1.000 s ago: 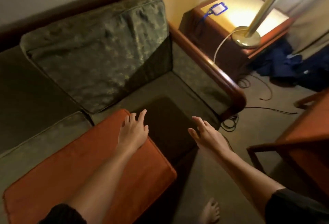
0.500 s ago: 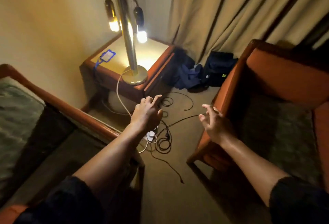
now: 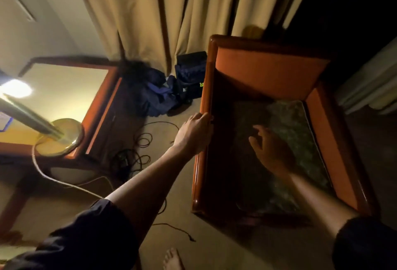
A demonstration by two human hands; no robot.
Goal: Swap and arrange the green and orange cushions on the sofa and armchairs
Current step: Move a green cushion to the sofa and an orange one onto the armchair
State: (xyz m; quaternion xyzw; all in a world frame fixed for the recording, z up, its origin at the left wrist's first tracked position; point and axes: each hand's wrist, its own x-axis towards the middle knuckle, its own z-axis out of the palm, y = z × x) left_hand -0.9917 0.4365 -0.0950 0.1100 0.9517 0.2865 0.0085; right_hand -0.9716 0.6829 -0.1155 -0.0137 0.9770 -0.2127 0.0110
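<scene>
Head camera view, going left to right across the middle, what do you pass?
Lamp base → side table → tangled cables → left hand → right hand → armchair's orange right arm.

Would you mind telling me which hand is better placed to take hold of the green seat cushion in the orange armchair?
The right hand, I would judge: it hovers open directly over the green seat cushion, inside the armchair. The left hand sits at the chair's wooden left armrest, beside the cushion rather than above it.
</scene>
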